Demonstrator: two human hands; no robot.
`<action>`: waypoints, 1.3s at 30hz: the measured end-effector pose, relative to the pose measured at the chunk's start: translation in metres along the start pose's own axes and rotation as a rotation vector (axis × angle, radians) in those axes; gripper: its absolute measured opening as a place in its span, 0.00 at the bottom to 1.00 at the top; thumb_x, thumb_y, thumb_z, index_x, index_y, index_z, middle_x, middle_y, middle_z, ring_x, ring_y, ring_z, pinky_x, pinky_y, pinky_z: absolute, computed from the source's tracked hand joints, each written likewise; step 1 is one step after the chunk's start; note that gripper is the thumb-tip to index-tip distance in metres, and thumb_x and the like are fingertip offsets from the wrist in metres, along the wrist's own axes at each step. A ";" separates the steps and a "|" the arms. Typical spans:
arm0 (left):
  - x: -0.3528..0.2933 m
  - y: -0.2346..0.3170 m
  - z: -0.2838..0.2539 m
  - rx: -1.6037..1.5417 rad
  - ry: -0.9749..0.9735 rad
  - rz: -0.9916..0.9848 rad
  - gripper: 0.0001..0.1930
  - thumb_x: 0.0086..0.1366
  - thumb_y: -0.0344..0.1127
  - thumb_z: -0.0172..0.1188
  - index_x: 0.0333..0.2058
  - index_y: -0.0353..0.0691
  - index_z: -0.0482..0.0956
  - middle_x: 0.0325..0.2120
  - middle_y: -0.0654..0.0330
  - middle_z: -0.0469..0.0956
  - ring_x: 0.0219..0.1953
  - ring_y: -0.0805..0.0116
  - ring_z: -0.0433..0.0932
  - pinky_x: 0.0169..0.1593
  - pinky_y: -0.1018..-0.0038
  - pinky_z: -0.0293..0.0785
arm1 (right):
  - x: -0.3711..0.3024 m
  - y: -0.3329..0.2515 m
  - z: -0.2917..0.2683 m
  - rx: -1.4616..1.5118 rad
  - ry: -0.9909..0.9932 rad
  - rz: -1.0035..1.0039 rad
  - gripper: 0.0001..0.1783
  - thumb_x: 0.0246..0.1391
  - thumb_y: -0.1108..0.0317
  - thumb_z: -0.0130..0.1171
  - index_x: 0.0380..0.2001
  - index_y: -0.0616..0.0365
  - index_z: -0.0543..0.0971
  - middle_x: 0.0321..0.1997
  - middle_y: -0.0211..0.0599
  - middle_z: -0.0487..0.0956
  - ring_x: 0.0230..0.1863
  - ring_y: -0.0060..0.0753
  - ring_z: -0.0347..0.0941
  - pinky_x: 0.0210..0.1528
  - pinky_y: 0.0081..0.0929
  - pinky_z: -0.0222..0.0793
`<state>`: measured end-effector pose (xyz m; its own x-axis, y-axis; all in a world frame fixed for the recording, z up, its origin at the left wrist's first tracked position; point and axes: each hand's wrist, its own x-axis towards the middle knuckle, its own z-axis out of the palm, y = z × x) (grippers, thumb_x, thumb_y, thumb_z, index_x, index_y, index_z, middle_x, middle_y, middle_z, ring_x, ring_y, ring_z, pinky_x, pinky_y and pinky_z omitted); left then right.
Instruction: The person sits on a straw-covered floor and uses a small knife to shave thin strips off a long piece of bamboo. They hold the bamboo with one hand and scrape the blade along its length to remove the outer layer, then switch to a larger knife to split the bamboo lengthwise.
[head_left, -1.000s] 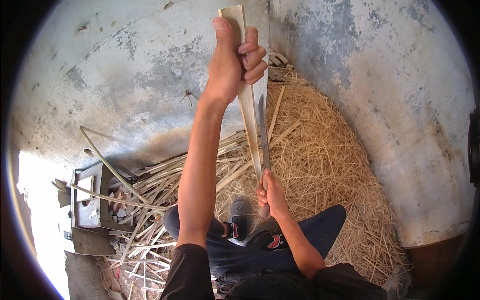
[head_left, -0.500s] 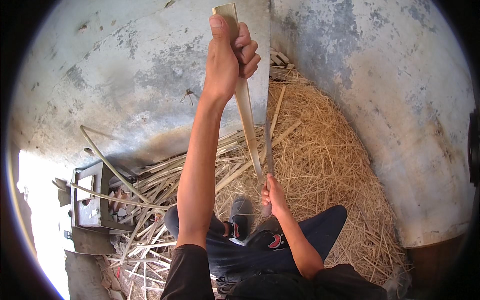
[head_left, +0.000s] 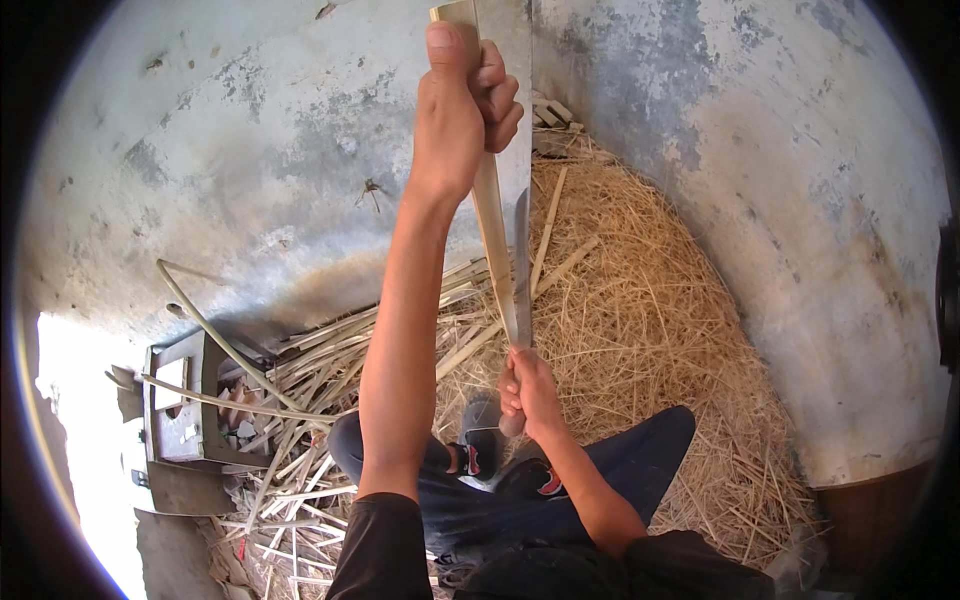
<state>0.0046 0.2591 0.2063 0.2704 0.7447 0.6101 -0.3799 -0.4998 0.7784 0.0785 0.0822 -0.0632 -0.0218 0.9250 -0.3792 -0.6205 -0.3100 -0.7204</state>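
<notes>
My left hand (head_left: pixel 450 125) is raised at the top, its fingers wrapped round the upper end of a pale bamboo strip (head_left: pixel 490 220) with the thumb lying up along it. The strip slants down and narrows toward my right hand (head_left: pixel 535 398). That hand is closed round the handle of a long knife (head_left: pixel 522 280), whose dark blade points up. Blade and strip lie side by side, very near each other at the lower end; whether they touch there I cannot tell. The thumb of my right hand is close to the strip's lower tip.
A heap of straw-like shavings (head_left: pixel 640 290) covers the floor to the right. Many split strips (head_left: pixel 335 345) lie at the left, beside a grey box (head_left: pixel 185 410) with rubble in it. Two weathered walls (head_left: pixel 270 150) meet behind. My shoes (head_left: pixel 482 435) stand below my hands.
My right hand has moved a little left and down with the knife, and the blade has come closer to the bamboo strip. The left hand has barely moved.
</notes>
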 end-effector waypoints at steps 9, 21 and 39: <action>0.001 0.001 0.008 0.027 0.005 0.010 0.38 0.66 0.83 0.30 0.26 0.50 0.53 0.17 0.73 0.47 0.18 0.80 0.45 0.22 0.76 0.40 | -0.009 -0.016 0.008 -0.054 -0.025 -0.442 0.17 0.74 0.53 0.49 0.33 0.51 0.67 0.16 0.24 0.65 0.12 0.15 0.59 0.14 0.20 0.58; -0.004 0.006 0.001 0.031 0.023 0.020 0.37 0.68 0.81 0.30 0.26 0.50 0.53 0.17 0.73 0.46 0.18 0.80 0.43 0.21 0.75 0.40 | -0.017 -0.032 0.015 -0.053 -0.047 -0.332 0.18 0.72 0.51 0.53 0.33 0.50 0.67 0.17 0.22 0.66 0.12 0.15 0.60 0.13 0.21 0.59; -0.002 -0.001 0.018 0.081 0.120 0.112 0.35 0.77 0.69 0.33 0.23 0.43 0.63 0.12 0.71 0.54 0.12 0.80 0.55 0.17 0.76 0.49 | -0.006 -0.018 0.026 -0.203 -0.034 -0.263 0.19 0.71 0.51 0.56 0.31 0.51 0.67 0.15 0.20 0.64 0.12 0.14 0.58 0.13 0.19 0.57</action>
<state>0.0203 0.2499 0.2071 0.1214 0.7274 0.6754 -0.3275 -0.6129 0.7191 0.0696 0.0875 -0.0333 0.0901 0.9850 -0.1473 -0.4393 -0.0934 -0.8934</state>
